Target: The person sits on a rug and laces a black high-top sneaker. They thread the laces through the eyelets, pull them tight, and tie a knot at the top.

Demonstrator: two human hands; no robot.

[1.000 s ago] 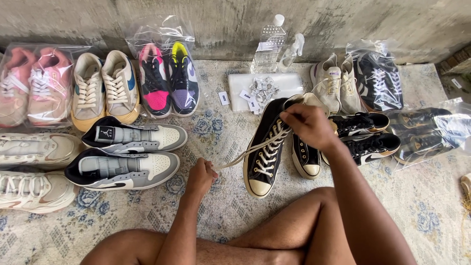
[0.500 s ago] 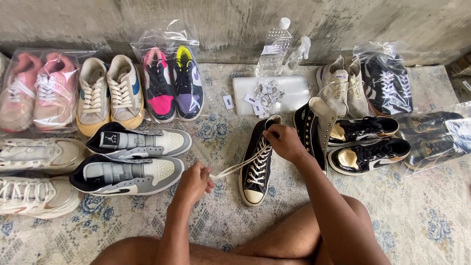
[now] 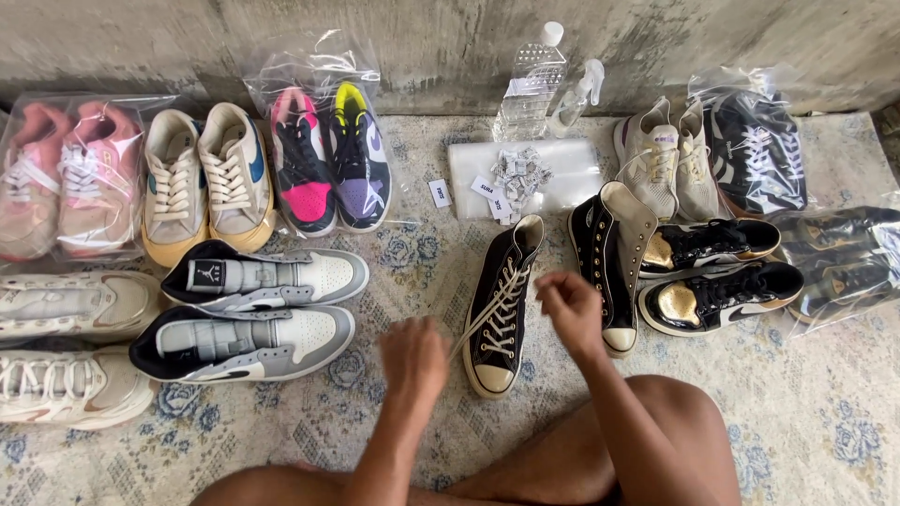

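The high-top shoe [image 3: 503, 309] between the hands is black with a cream toe cap, cream sole and cream laces [image 3: 480, 319]. Its twin [image 3: 611, 258] is black with a pale lining and gold eyelets. Beside it lie 2 black shoes with gold toes [image 3: 714, 276]. The 2 grey-and-white high-tops [image 3: 258, 309] have black collars. One bagged pair [image 3: 328, 159] shows 1 black-and-pink shoe and 1 black, purple and yellow shoe. The 2 beige shoes [image 3: 202, 183] carry teal and blue patches and tan soles. The bagged pair far left [image 3: 66, 178] is pink. The rug [image 3: 806, 422] is pale grey with blue flower patterns.
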